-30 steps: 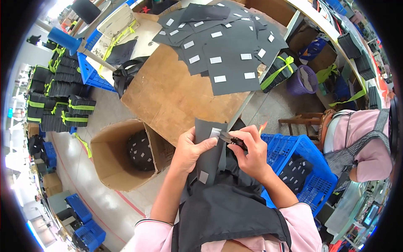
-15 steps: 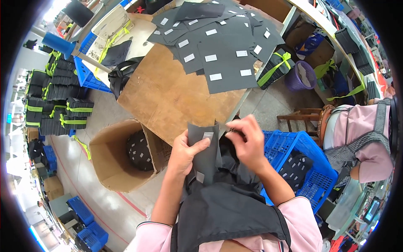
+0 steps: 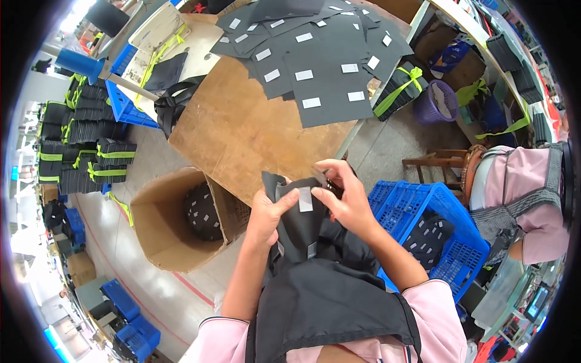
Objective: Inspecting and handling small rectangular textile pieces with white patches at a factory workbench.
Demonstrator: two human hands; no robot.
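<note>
My left hand (image 3: 266,219) grips a dark grey fabric panel (image 3: 299,227), its thumb pressed on the front by a pale rectangular patch (image 3: 305,200). The panel is bent and hangs over my lap, with a second pale patch lower down. My right hand (image 3: 352,207) is closed round a small metal tool, which looks like thread snips (image 3: 319,175); its tip points toward the panel's top edge. The right thumb is beside the upper patch. Fingers hide most of the tool. Ahead, similar dark panels (image 3: 330,63) with pale patches lie overlapped on the wooden table (image 3: 248,133).
An open cardboard box (image 3: 158,233) with patched dark pieces stands at left. At right is a blue crate (image 3: 452,257) with more pieces. A purple basket (image 3: 428,109), a wooden stool (image 3: 437,161) and a seated co-worker (image 3: 523,175) are further right. Tied stacks (image 3: 91,151) stand far left.
My right hand has moved left to the panel's top edge, bringing the tool close. The panel has been turned and bent, so its upper patch now faces up between my thumbs.
</note>
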